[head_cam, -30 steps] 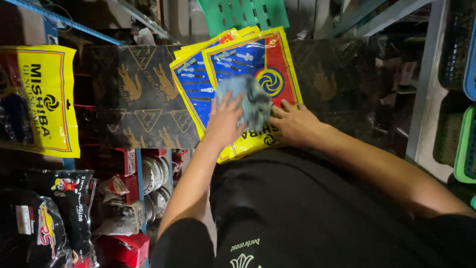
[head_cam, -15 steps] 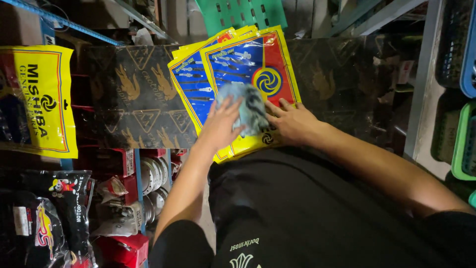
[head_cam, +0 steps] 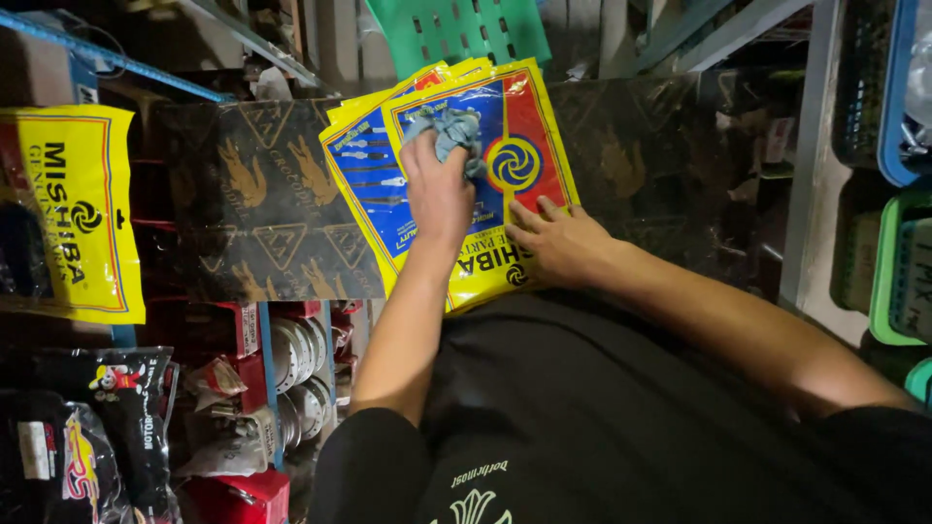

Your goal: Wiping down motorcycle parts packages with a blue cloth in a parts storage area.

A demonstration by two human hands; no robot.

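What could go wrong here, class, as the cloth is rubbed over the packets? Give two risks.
1. The left hand rubs a grey cloth over a loose stack of yellow packets; only the right hand pins it, so packets might slide apart.
2. The stack overhangs the dark patterned board toward the person, so the lower edge could bend or slip off.

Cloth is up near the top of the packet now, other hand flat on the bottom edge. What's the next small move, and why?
Probably draw the left hand and its grey cloth back down over the top yellow, blue and red packet, toward the round emblem. The cloth sits bunched at the packet's upper part, the lower face is uncovered, and the right hand lies flat on the bottom edge, steadying the stack.
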